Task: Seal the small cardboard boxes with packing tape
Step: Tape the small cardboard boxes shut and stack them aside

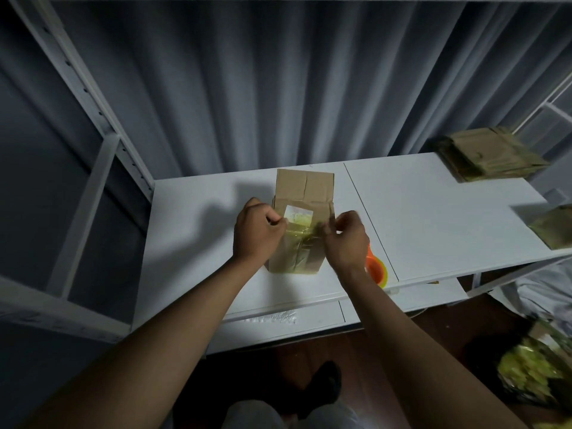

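Mid-seal: the left hand (257,232) and right hand (346,239) each pinch an end of a tape strip (301,235) stretched over the box (301,212) mid-table (433,218); next, I judge, press it flat along the seam.

Readable text: none.
Label on box: a pale label (297,214) sits on the cardboard box (303,193), near its upper middle; any print on it is too blurred to read.
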